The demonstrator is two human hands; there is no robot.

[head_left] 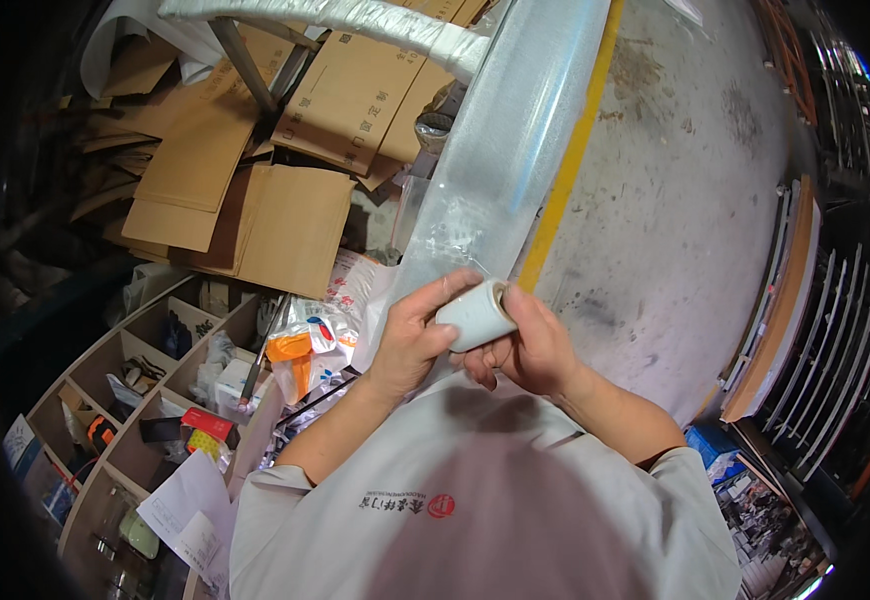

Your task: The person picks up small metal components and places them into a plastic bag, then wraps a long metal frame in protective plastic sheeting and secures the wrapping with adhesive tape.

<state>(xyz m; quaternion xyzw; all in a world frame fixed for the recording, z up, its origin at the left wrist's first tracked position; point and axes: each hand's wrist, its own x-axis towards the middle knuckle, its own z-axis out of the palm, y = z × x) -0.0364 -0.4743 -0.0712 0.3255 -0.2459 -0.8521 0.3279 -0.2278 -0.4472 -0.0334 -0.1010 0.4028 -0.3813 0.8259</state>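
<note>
A small roll of whitish stretch film (477, 318) is held in front of my chest, its cardboard core showing at the right end. My left hand (417, 335) holds the roll's left side, with its fingers along the far side and its thumb on the near side. At the other end, my right hand (537, 345) wraps round the roll, thumb by the core and fingers curled beneath. Just beyond both hands lies a long piece wrapped in shiny clear film (505, 130), stretching away from me. Whether film runs from the roll to it, I cannot tell.
Flattened cardboard sheets (295, 225) are piled at the far left. A compartmented wooden shelf (105, 375) with small supplies stands at the near left, beside plastic packaging (310, 345). A yellow line (565, 180) crosses the concrete floor. Long metal profiles (825, 340) are racked at right.
</note>
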